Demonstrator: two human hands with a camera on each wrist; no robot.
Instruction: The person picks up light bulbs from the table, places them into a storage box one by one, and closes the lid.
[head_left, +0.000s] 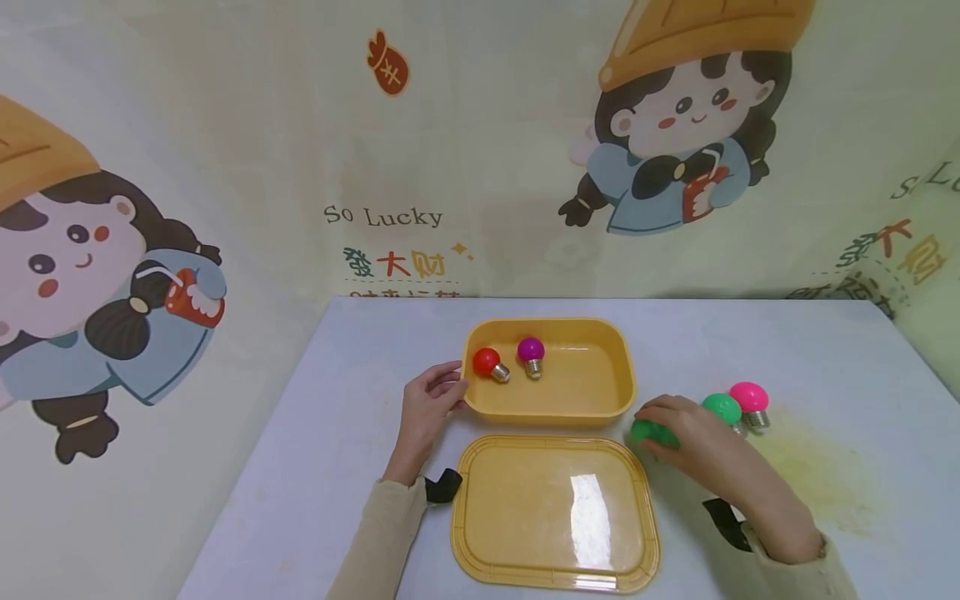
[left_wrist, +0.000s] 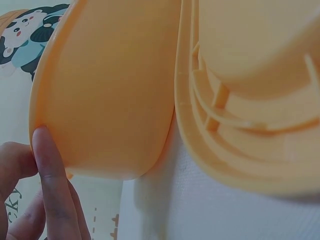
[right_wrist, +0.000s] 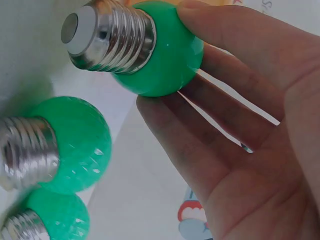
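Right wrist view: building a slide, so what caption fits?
Right hand gripping a green bulb, two more green bulbs nearby.

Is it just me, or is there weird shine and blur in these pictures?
Head view: a hard white glare patch sits on the yellow lid, while a soft shadow darkens the white table near the lid's right side; left wrist view: dim overall, the lid's nearest edge looking soft; right wrist view: the held green bulb looks fairly crisp, with bright highlights on its metal base.

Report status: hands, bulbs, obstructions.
Left hand touching yellow tub. Right hand holding green bulb outside it. Red bulb, purple bulb inside. Path to tub looks unobstructed.
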